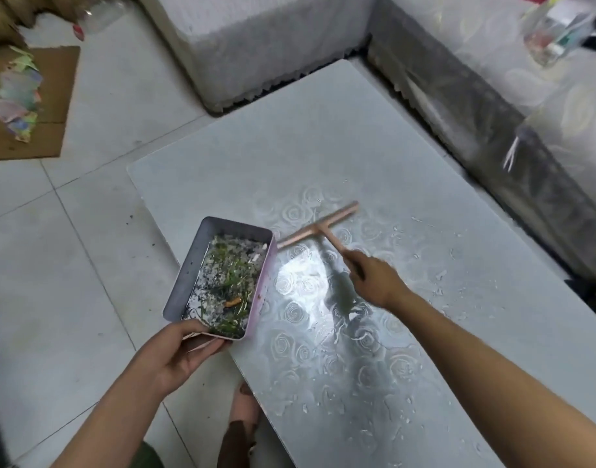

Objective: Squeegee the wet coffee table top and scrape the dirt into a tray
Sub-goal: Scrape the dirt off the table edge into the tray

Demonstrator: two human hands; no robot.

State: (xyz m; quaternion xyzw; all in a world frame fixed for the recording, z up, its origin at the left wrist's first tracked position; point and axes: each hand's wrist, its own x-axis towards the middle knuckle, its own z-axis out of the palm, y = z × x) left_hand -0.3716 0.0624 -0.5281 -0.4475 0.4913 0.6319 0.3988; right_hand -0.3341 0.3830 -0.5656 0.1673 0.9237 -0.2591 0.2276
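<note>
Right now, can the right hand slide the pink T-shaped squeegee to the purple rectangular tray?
Probably yes. The right hand grips the pink T-shaped squeegee, whose blade end lies beside the purple rectangular tray; the left hand holds that at the wet table's edge, nothing between.

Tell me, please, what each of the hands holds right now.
Left hand: grips the tray by its near end.
Right hand: grips the squeegee handle.

Flattened cardboard [50,106] on tiled floor [70,265], far left; covered sofa [256,45] behind.
</note>
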